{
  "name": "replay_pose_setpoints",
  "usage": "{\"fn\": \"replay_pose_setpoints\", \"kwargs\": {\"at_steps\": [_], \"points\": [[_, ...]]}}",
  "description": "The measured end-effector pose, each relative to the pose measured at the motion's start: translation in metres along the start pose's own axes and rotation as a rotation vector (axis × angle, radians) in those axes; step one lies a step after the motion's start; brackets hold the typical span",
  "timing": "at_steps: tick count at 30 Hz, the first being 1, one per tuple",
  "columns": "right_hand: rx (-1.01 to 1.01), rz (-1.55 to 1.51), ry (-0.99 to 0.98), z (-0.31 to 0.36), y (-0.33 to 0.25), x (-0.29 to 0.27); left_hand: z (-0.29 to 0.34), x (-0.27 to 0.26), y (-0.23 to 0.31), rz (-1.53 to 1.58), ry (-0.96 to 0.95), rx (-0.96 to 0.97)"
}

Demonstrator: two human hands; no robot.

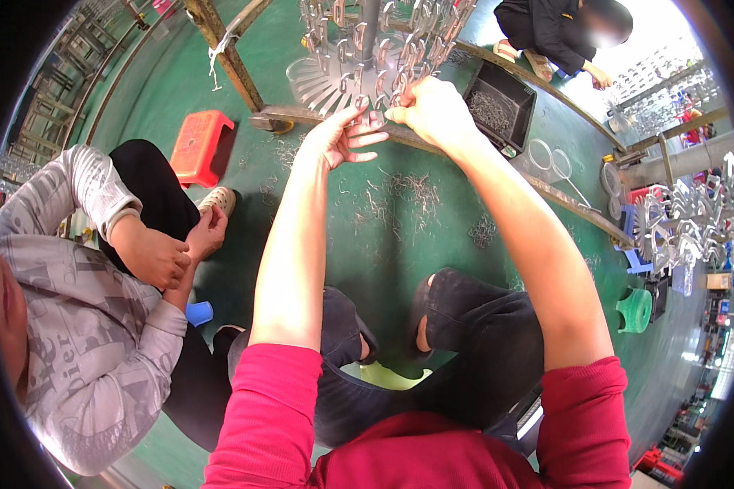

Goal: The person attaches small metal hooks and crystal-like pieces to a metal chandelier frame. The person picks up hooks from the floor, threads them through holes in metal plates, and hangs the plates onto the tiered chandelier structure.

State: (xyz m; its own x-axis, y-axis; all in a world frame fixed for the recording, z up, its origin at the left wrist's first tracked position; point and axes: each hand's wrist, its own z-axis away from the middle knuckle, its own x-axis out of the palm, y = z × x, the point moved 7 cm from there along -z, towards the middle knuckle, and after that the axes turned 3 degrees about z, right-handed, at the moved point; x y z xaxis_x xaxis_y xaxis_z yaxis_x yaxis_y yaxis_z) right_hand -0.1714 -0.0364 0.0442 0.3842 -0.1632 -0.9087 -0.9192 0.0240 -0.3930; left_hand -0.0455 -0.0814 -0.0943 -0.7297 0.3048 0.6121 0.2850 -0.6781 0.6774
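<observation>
Red sleeves (265,391) come up closest of all, the bare forearms reaching from them to a rack of metal pieces (405,61). These pieces hang in chain-like strands around a grey post (369,33), the lowest of them right at the fingertips of both hands. The left hand (352,134) is spread, palm turned inward and fingers apart, its thumb lifted beside a dangling piece; whether it touches that piece I can't tell. The right hand (420,110) is curled, thumb and forefinger drawn close together among the strands; what may be between them is too small for me to make out. Just behind the left hand, pale strips (318,94) fan out round the foot of the post.

Under both hands runs a wooden rail (546,191), and on the green floor nearer the body lie scattered bent wires (408,191). Right of the right hand sits a black crate (526,94) with more small metal in it, and near that, clear hoops (538,153). Left of the left hand stands an orange stool (197,147).

Farther left, a co-worker in a grey patterned top (81,326) sits with both hands close together. Well beyond the right hand, another person in dark clothes (538,28) crouches, an arm lowered. More metal parts (689,220) hang at far right, above a green stool (634,310).
</observation>
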Motion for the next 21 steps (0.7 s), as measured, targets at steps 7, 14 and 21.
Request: {"fn": "replay_pose_setpoints", "kwargs": {"at_steps": [7, 14, 21], "points": [[0.025, 0.026, 0.009, 0.0, 0.0, -0.001, -0.01, 0.0, -0.002, -0.042, 0.12, 0.098], [0.034, 0.084, 0.019, 0.002, 0.001, -0.002, -0.014, 0.007, -0.007, 0.174, 0.185, 0.125], [0.0, 0.129, 0.049, 0.003, 0.001, -0.001, -0.014, 0.013, -0.012, 0.222, 0.253, 0.085]]}}
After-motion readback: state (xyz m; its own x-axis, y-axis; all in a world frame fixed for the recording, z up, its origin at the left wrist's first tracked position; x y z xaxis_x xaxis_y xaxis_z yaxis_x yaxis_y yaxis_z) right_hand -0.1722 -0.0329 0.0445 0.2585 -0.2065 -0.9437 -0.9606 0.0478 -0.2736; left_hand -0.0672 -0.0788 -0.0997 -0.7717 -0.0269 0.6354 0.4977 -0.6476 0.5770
